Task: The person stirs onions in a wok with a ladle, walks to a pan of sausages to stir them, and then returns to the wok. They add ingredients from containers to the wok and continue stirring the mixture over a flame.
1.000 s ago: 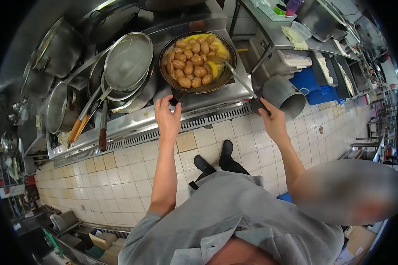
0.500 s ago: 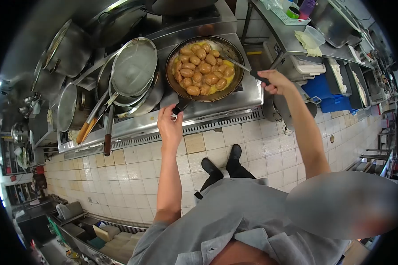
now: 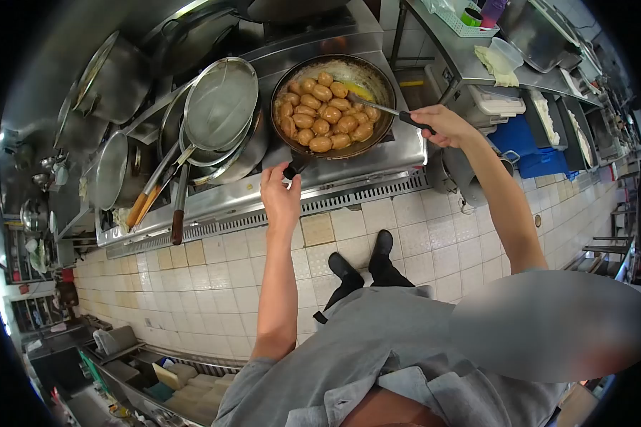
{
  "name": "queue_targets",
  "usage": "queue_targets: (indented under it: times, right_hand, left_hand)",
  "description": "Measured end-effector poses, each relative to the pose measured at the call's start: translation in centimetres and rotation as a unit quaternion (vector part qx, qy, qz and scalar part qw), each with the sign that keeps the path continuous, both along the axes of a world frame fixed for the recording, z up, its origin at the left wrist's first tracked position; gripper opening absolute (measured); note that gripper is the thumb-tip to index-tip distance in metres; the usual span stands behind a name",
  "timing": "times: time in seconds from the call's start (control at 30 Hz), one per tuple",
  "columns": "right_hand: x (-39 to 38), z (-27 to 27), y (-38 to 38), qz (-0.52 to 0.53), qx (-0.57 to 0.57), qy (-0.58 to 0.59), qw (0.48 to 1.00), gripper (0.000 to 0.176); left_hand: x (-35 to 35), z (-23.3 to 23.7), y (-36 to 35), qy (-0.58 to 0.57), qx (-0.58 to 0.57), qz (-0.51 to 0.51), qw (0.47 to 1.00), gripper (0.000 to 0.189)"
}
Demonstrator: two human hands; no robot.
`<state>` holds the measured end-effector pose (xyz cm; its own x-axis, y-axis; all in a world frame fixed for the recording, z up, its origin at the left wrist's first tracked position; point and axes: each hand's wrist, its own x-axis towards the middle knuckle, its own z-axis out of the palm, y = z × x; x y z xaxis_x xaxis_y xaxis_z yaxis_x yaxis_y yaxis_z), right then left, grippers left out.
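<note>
With twelve o'clock at the top of the view: starting with the round pan, sitting on the stove, well loaded with glossy brown egg-shaped pieces. Heaped mostly towards the six-to-nine side, with yellow liquid showing near one to two o'clock. Jutting out of the pan towards seven o'clock, a short black handle.

Lying across the rim, a slim utensil with a metal shaft and dark grip. Pointing its long axis inwards between nine and ten, outwards between three and four. Resting its far end beside the pieces, near the yellow liquid; cannot tell the exact shape of that end.

At the outer end of the pan's handle, found the left hand, with fingers and thumb bent part-way round it; cannot tell how firmly. From there, facing the pan at one o'clock, and clearly nearer to the handle than the other hand.

Beyond the rim, just past three o'clock, found the right hand, closed round the utensil's dark grip. From there, facing the pan at about nine o'clock, with the metal shaft bridging the gap to the pieces.

Farther out, at nine o'clock from the pan, a round mesh strainer lying over other cookware. Towards four o'clock, below the right hand, a large metal pot set down beside the stove.
</note>
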<state>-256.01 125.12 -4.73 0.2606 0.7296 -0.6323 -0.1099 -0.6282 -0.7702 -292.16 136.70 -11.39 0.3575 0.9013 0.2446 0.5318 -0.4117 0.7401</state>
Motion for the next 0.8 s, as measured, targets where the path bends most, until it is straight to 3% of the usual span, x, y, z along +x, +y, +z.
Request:
queue_targets:
  times: [0.23,0.33,0.47,0.57,0.8]
  right_hand:
    - [-4.3,0.9,-4.6,-0.005,0.089,-0.198,0.976,0.046]
    - [-7.2,1.0,-6.4,0.038,0.173,-0.409,0.895,0.041]
    - [-13.4,4.8,-8.2,0.021,0.109,-0.439,0.891,0.038]
    - [-15.1,4.4,-10.0,0.054,0.15,-0.511,0.845,0.036]
    - [-18.7,7.3,-14.5,0.064,0.096,-0.491,0.864,0.034]
  left_hand:
    - [-0.4,-0.6,-0.1,-0.039,-0.003,-0.027,0.999,0.033]
    - [-0.4,-0.5,0.0,-0.025,0.001,-0.039,0.999,0.033]
    - [-0.6,-1.1,0.3,-0.024,0.036,-0.047,0.998,0.032]
    - [-0.8,-0.4,0.2,-0.024,0.016,-0.048,0.998,0.032]
    - [-0.8,-1.4,0.8,-0.029,0.06,-0.052,0.996,0.036]
